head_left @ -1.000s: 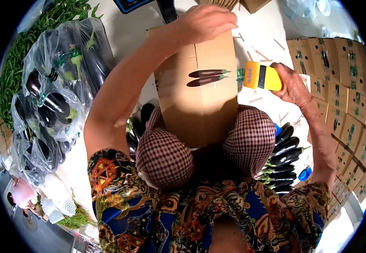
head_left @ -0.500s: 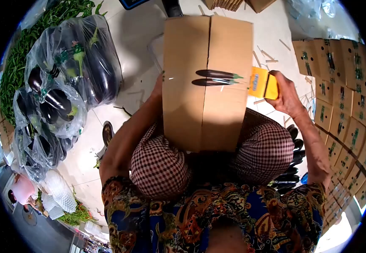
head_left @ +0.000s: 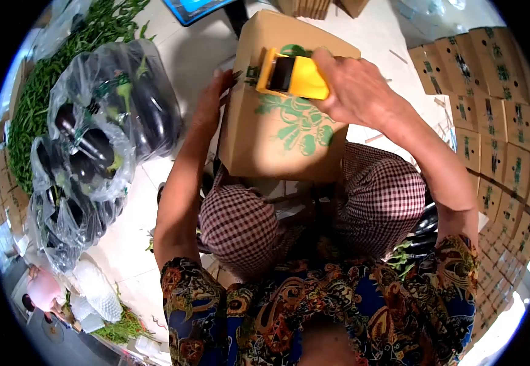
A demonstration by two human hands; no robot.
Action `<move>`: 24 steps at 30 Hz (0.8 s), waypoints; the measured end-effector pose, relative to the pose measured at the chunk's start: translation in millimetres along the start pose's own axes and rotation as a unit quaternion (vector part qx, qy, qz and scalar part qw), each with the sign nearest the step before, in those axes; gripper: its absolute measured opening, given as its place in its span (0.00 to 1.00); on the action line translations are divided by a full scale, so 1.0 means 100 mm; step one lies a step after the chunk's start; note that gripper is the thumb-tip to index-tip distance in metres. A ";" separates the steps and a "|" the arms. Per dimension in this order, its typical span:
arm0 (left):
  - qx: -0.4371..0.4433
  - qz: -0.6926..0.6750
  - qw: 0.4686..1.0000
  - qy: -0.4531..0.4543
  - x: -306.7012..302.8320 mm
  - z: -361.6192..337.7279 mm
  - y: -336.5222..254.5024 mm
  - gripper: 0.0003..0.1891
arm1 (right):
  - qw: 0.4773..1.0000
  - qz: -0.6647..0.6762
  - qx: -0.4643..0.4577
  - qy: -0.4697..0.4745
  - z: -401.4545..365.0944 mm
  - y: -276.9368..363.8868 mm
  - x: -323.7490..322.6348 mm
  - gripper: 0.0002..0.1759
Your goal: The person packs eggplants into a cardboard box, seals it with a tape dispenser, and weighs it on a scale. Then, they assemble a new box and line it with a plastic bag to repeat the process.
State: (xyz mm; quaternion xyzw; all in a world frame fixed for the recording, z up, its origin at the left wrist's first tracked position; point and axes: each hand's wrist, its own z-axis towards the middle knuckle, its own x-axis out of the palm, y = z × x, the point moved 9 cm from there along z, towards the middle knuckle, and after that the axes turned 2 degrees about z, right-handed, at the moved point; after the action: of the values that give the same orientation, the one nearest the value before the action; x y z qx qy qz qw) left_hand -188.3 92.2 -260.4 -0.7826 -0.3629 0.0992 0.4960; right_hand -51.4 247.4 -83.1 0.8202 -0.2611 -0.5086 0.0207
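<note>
Yellow tape dispenser has jumped sides: half a second ago it sat at the carton's right edge, now it's across the upper left of the cardboard carton. Right hand has it gripped, fingers closed around the body.

Carton has been turned too. Seam and eggplant picture out of sight; face up now carries green vegetable artwork. My read: work has shifted off the seamed face to this one.

Carton sits at the checked-cloth knees, slightly skewed; can't tell what bears its weight.

Left hand shows now along the carton's left side, fingertips at its edge; it was mostly hidden behind the box. Can't tell if it's gripping or just steadying. Dark green mark at the dispenser's nose: box print or tape, unclear.

Surroundings basically static: bagged eggplants and green peppers off to the left, stacked cartons right.
</note>
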 end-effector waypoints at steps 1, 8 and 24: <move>0.013 0.035 0.999 0.022 0.15 -0.12 -0.26 0.32 | 1.000 -0.020 -0.018 0.008 0.12 0.16 -0.03 0.17; 0.268 0.318 0.908 0.054 0.00 0.39 -0.20 0.24 | 0.994 -0.090 -0.054 -0.017 0.48 0.55 -0.07 0.25; 0.073 0.252 0.965 -0.029 -0.03 0.12 -0.45 0.37 | 0.991 0.055 -0.043 -0.114 -0.78 -1.10 0.40 0.22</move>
State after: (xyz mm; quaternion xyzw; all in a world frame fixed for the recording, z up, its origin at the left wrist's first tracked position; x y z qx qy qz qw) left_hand -217.3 109.6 -228.5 -0.8070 -0.1599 0.2700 0.5003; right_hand 72.9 306.7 -111.6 0.7396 -0.2843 -0.6077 0.0534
